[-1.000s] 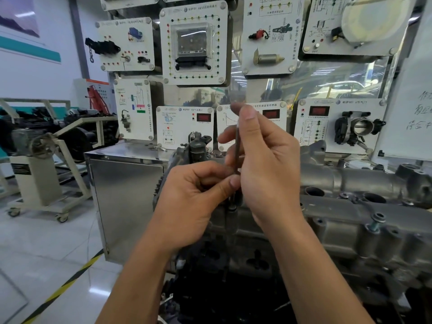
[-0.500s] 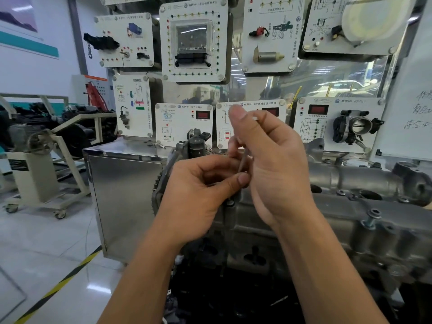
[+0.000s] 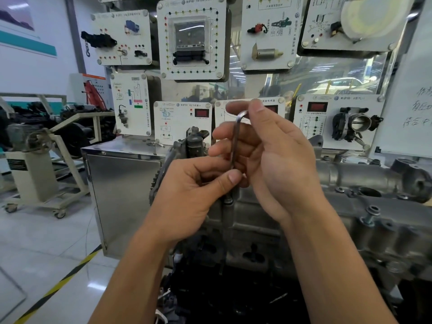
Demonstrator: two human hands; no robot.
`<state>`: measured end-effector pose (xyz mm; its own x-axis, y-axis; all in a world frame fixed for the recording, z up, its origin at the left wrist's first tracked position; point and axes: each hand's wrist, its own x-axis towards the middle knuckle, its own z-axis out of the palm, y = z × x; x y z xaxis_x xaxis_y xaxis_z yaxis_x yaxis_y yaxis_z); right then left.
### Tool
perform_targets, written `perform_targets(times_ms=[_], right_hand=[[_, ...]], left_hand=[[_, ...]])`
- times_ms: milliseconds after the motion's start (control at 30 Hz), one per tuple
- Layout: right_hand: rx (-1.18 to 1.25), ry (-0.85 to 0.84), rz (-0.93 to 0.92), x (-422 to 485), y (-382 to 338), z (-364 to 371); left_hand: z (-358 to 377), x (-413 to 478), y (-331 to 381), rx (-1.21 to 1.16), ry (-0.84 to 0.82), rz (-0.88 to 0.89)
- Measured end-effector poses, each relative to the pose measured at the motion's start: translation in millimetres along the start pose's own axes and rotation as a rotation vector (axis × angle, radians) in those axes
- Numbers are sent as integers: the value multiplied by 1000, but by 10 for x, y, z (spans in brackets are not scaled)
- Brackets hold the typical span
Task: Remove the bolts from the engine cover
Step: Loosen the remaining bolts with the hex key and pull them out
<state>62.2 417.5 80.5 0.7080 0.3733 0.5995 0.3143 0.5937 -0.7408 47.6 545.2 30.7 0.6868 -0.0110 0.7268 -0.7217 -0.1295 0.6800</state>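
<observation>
The hex key (image 3: 236, 136) stands upright over the left end of the engine cover (image 3: 339, 206), between left hand (image 3: 189, 195) and right hand (image 3: 280, 164); a bolt (image 3: 371, 212) stands farther right.

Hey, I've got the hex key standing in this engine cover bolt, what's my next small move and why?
Probably twirl the hex key by its short arm with the right hand to spin the bolt out. The key stands upright, its tip at the bolt head. The right hand pinches the bent top, and the left hand pinches the lower shaft to steady it.
</observation>
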Motion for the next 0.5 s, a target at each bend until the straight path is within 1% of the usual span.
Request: perform_targets(times_ms=[167, 267, 333, 500], right_hand=[[12, 100, 6, 15, 46, 28], [5, 163, -19, 18, 79, 35], [-34, 141, -59, 10, 111, 56], [-158, 53, -207, -2, 177, 93]], left_hand=[[-42, -19, -13, -25, -22, 3], [-13, -2, -22, -70, 19, -6], [-3, 5, -21, -92, 48, -20], [-6, 19, -8, -121, 62, -43]])
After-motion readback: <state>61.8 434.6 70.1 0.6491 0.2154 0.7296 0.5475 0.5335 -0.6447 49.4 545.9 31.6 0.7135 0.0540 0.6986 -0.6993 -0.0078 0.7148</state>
